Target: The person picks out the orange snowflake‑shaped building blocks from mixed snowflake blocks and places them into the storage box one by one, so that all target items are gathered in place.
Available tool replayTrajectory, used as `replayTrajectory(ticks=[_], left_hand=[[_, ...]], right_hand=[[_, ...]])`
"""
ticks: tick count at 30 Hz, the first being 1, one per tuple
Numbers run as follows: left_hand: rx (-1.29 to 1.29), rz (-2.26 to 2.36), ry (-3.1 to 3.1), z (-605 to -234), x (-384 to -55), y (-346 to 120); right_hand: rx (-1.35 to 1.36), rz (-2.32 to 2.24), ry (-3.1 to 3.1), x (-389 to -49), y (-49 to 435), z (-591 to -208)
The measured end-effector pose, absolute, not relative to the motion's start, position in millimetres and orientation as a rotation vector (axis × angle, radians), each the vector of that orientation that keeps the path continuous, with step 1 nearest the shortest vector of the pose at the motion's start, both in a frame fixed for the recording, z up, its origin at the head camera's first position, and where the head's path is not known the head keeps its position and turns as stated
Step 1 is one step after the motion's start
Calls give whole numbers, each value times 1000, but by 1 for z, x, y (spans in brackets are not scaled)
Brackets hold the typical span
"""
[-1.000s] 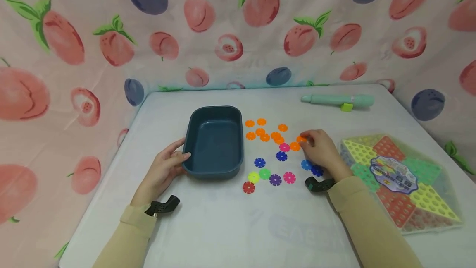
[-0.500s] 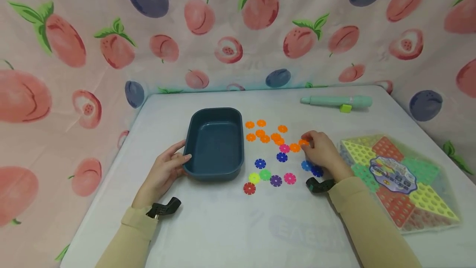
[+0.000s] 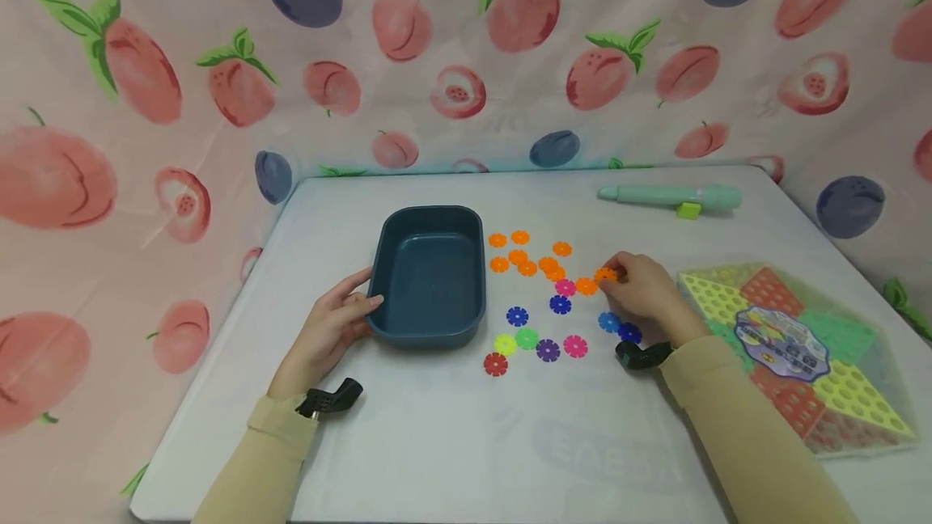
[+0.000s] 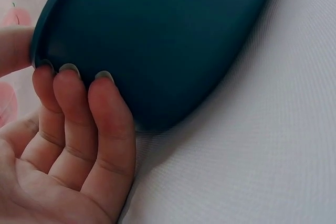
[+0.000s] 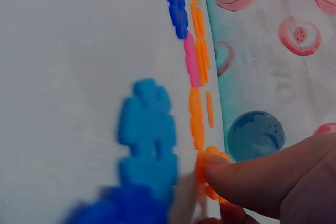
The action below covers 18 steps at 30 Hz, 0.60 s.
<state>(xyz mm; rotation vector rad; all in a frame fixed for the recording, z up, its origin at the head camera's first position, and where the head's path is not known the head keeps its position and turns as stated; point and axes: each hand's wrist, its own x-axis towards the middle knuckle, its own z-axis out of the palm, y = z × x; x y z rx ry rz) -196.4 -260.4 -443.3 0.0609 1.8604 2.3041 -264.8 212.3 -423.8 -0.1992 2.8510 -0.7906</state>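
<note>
My left hand (image 3: 328,334) holds the left side of a dark teal plastic basin (image 3: 433,285), thumb over the rim and the other fingers against the outer wall (image 4: 157,40). Thumb and fingertips of my right hand (image 3: 646,293) pinch an orange snowflake disc (image 3: 604,274), tilted up in the right wrist view. Just left of it lies another orange disc (image 3: 586,287), beside a pink disc (image 3: 565,288). Below the right hand are a light blue disc (image 3: 608,322) and a dark blue disc (image 3: 629,333).
Several orange discs (image 3: 527,268) lie right of the basin. Nearer me are a red disc (image 3: 496,364), a yellow disc (image 3: 505,344), a green disc (image 3: 527,338) and a purple disc (image 3: 548,350). A clear-lidded box (image 3: 782,346) stands at right; a mint-green tube-shaped thing (image 3: 655,196) lies behind.
The orange disc in my right hand has shifted slightly right, away from its neighbour, and more of it shows. My left hand stays at the basin. The head view has shifted a little.
</note>
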Motion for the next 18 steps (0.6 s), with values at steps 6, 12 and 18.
replayTrajectory(ticks=[6, 12, 18], left_hand=[[52, 2288, 1879, -443, -196, -261], [61, 2279, 1889, -441, -196, -262], [64, 2284, 1881, -440, -198, -260]], right_hand=[[-190, -731, 2800, -265, 207, -410], [-309, -839, 2768, -267, 187, -385], [-442, -973, 2750, -270, 151, -360]])
